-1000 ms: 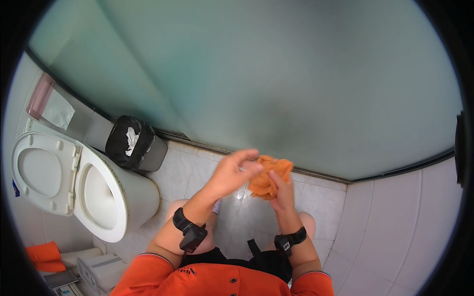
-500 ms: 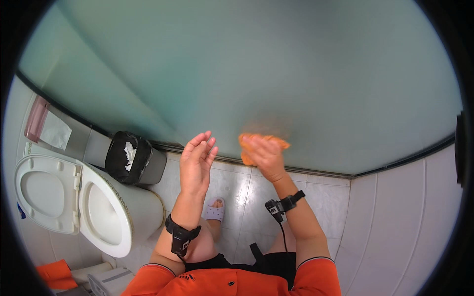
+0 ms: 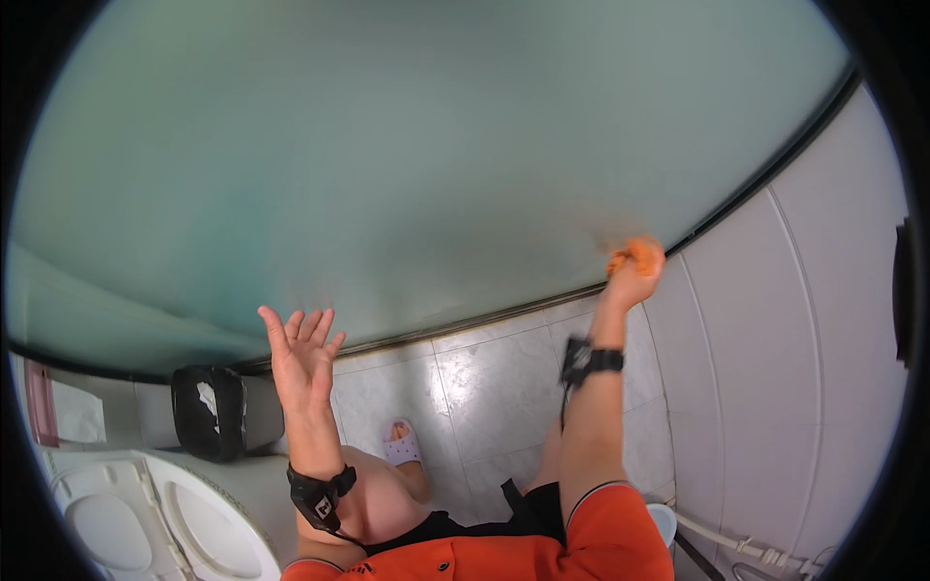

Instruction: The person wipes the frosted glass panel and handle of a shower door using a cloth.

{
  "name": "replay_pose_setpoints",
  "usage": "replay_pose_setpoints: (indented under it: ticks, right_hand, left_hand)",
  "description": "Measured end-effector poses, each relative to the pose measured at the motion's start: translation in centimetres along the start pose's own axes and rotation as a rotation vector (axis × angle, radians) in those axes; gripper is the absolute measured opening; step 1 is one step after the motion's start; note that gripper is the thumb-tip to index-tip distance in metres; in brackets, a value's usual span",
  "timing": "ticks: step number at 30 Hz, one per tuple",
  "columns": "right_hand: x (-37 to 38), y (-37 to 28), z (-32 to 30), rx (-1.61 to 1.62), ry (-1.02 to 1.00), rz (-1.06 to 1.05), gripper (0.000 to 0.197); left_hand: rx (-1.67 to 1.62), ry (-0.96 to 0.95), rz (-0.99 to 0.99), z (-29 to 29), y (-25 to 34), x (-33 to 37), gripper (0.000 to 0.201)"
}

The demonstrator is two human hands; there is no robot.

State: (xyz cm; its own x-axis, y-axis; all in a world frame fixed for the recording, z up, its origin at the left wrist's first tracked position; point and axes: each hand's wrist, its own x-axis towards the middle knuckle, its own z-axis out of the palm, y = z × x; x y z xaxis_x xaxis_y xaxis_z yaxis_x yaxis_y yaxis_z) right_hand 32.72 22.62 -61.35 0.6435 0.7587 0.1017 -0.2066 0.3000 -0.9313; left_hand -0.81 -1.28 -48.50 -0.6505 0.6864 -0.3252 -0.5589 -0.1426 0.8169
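A frosted glass panel (image 3: 417, 174) fills the upper part of the view. At its right end, close to the dark frame by the wall, my right hand (image 3: 639, 276) grips a bunched orange cloth (image 3: 630, 257) against the glass. The fingers are partly hidden by the cloth. My left hand (image 3: 305, 358) is raised near the panel's lower edge, palm up with the fingers spread, and holds nothing. Both wrists wear black strapped devices, one on the left forearm (image 3: 318, 494) and one on the right (image 3: 589, 361).
A black-lined bin (image 3: 228, 416) with white paper stands at the left, beside a toilet with its lid raised (image 3: 111, 528). A pink-edged paper holder (image 3: 44, 402) is on the left wall. Pipes (image 3: 746, 547) and a pale bucket (image 3: 664, 520) are at the lower right.
My right hand has moved right along the glass with the cloth, to the panel's right end. My left hand's fingers have spread. The view has turned to the right.
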Motion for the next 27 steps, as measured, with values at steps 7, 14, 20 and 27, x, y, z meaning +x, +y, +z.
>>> replay_pose_setpoints:
  ticks: [7, 14, 20, 27]
  right_hand:
    - [-5.7, 1.2, 3.0, 0.022, 0.081, -0.038, 0.040]
    - [-21.9, 5.7, 4.5, 0.202, -0.038, 0.354, 0.050]
    - [-0.8, 9.4, 0.9, 0.124, 0.148, 0.036, 0.046]
    - [8.7, 13.8, -3.8, 0.109, 0.309, 0.182, 0.025]
  left_hand:
    - [0.085, 0.040, 0.084, 0.7, -0.5, -0.1, 0.107]
    - [-0.034, 0.088, 0.070, 1.1, -1.1, 0.3, 0.086]
    - [0.005, 0.032, 0.078, 0.9, -0.1, -0.4, 0.095]
    - [0.006, 0.021, 0.073, 1.1, -0.8, 0.0, 0.095]
